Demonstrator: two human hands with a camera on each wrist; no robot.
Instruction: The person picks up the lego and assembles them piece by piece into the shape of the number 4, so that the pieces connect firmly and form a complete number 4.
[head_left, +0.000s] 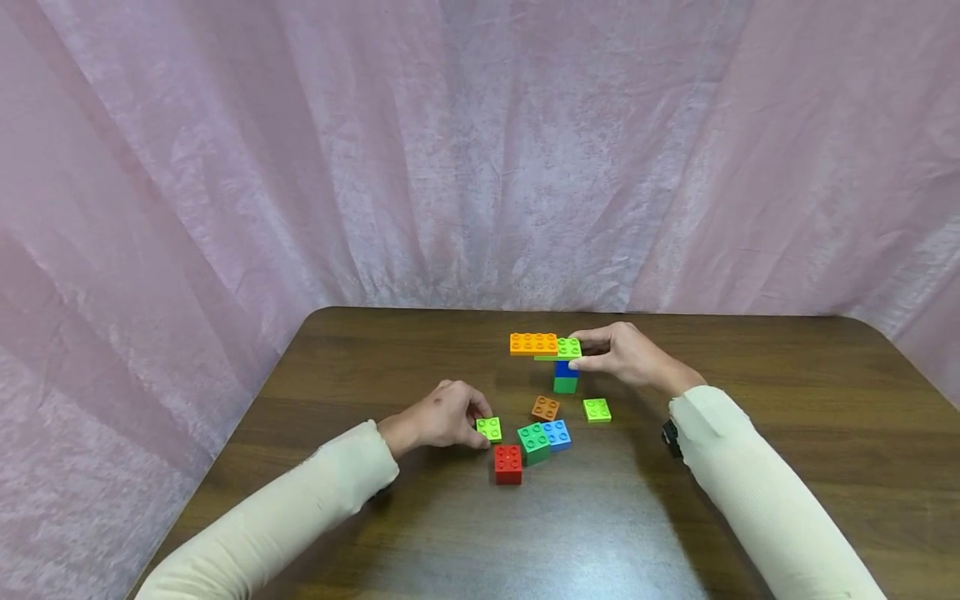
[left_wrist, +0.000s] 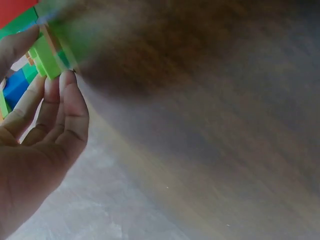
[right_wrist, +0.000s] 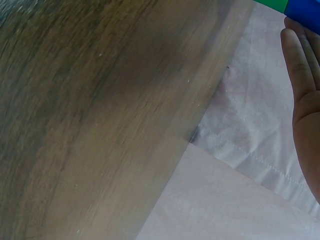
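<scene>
Pink curtain [head_left: 525,167] hangs beyond a brown table [head_left: 750,467] with a wood grain. Near its far edge, the right hand [head_left: 626,357] pinches the right side of a tall stack [head_left: 566,368], thumb on the near side and fingers behind; whether the stack's foot touches the table I cannot tell. The left hand [head_left: 442,417] is nearer the person, thumb and fingertips pinching the opposite edges of a small lime block [head_left: 489,429] low over the table. From the left hand, the stack lies farther out and to the right, with the right hand much the nearer to it.

The stack's top runs left to right: a long orange block [head_left: 533,344] juts leftward from a lime plate [head_left: 569,347], which caps a blue block [head_left: 566,368] on a green one [head_left: 566,385]. All look glossy, with round studs on the upper faces. Between the hands and toward the person lie a red block [head_left: 507,464], a second green block [head_left: 534,442], a light-blue block [head_left: 557,434] beside it and a brownish-orange block [head_left: 545,407]. Flattest is the loose lime piece [head_left: 597,410], right of those and nearer the right hand.
</scene>
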